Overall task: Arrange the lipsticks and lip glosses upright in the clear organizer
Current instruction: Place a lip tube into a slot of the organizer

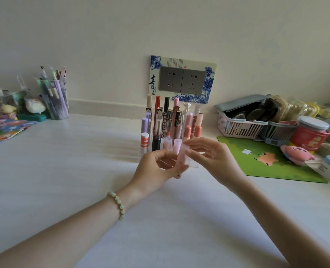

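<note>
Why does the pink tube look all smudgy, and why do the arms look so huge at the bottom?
Head view: the pink tube between the left hand and right hand looks smeared, probably motion blur; head view: the wide-angle lens stretches the arms near the bottom edge; head view: soft light, faint shadows.

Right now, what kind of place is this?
Probably a desk at home, maybe a bedroom. A clear organizer of lipsticks stands on the white desk, a cup of pens sits at the left, and a pink plush toy lies at the right. The left hand holds a pink tube.
</note>
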`<state>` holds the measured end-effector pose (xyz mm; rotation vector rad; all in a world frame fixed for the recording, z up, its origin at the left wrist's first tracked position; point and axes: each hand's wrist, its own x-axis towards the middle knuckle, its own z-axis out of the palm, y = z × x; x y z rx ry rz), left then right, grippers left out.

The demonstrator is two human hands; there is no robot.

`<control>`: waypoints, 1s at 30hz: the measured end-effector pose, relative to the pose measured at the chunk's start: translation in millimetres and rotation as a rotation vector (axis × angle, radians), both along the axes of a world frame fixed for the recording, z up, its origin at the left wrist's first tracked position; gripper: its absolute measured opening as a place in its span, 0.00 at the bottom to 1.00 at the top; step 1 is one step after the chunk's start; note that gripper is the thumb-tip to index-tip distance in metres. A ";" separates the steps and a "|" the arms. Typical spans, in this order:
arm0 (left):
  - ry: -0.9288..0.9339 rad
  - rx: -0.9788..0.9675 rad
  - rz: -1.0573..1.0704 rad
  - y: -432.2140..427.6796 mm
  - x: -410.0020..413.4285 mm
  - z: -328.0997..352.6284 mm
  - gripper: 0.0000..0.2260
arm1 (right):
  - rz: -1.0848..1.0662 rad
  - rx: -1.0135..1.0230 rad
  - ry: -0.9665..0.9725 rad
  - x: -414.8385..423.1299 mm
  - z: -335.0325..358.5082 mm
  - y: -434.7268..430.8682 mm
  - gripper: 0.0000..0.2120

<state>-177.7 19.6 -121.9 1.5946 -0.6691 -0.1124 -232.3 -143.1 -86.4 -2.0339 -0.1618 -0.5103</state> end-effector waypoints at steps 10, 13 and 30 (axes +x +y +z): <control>-0.089 0.032 0.046 1.3 5.9 -7.3 0.14 | -0.060 -0.051 -0.065 12.0 17.5 0.1 0.07; -0.258 0.292 0.005 4.8 10.4 -17.4 0.20 | -0.194 -0.074 -0.126 20.1 25.9 -12.4 0.07; -0.495 0.749 -0.173 5.1 8.2 -20.1 0.24 | -0.323 -0.093 -0.091 38.2 -4.6 -8.2 0.02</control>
